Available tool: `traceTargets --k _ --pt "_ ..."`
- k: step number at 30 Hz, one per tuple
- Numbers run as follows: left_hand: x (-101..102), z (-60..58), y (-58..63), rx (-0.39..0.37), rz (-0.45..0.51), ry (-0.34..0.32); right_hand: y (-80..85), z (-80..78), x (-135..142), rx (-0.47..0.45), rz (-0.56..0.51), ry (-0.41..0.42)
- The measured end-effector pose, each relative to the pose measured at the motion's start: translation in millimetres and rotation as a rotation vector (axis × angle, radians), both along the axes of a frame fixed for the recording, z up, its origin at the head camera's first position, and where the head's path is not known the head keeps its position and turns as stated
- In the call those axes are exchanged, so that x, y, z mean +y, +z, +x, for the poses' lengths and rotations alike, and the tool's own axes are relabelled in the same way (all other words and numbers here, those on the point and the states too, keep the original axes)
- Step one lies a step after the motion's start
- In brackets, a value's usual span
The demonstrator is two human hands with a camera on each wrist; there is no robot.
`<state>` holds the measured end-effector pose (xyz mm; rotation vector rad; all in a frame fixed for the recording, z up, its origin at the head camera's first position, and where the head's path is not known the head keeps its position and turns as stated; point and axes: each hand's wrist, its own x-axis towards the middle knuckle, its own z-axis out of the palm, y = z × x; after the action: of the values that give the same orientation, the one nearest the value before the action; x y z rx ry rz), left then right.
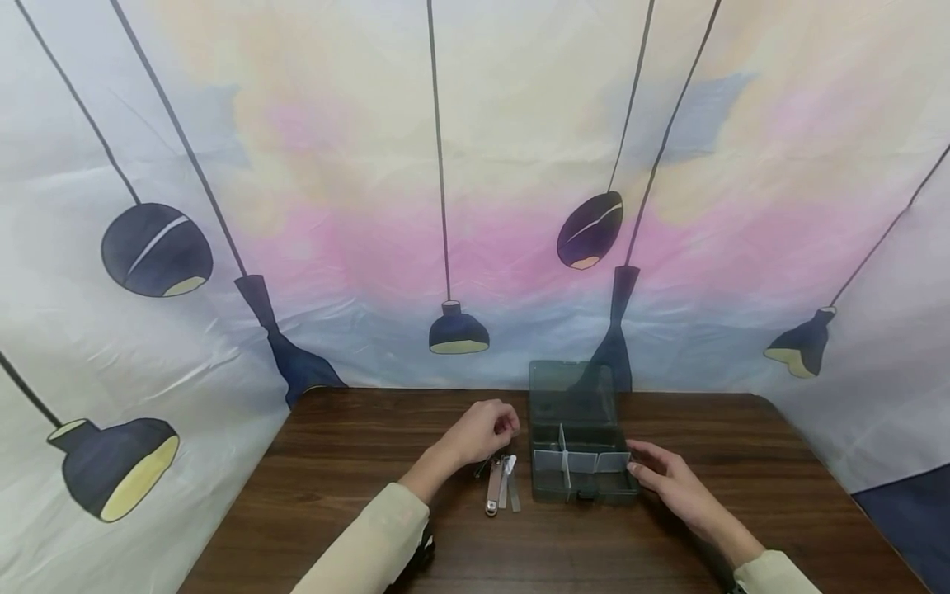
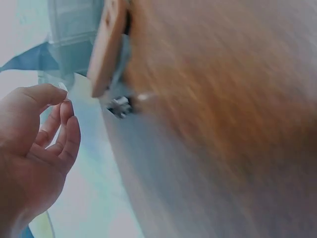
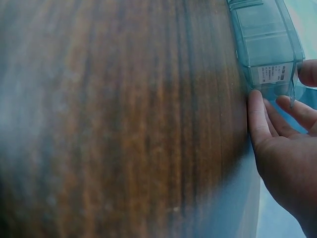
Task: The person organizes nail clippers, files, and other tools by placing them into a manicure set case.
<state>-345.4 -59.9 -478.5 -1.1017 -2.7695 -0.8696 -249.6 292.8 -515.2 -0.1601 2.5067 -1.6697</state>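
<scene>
A translucent dark-green compartment box [image 1: 585,488] stands on the table with its lid [image 1: 567,392] raised at the back. Pale dividers [image 1: 547,460] split its inside. My right hand [image 1: 671,485] touches the box's right side with fingertips and thumb, the fingers fairly straight. To the left of the box lie a pinkish nail clipper [image 1: 493,487] and thin metal pieces [image 1: 513,488], fanned out side by side. Above their far end hovers my left hand [image 1: 478,431], its fingers loosely curled and thumb near the index fingertip. Nothing shows between them in the left wrist view.
Dark wood-grain covers the table [image 1: 356,462]. A cloth backdrop [image 1: 386,247] with printed hanging lamps rises behind its far edge. In the right wrist view a white printed label [image 3: 271,74] sits on the box's side.
</scene>
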Motion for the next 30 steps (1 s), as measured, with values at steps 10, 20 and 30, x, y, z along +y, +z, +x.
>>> traceTargets --k 10,20,30 --pt "25.5 11.3 12.9 -0.021 0.051 -0.096 1.4 1.7 0.4 0.003 -0.035 0.013" --pt "38.8 11.0 4.1 -0.041 0.053 -0.082 2.2 1.9 -0.3 -0.019 -0.034 0.016" --pt "31.5 11.4 8.4 -0.055 0.060 -0.079 2.2 1.4 -0.3 -0.035 -0.086 0.018"
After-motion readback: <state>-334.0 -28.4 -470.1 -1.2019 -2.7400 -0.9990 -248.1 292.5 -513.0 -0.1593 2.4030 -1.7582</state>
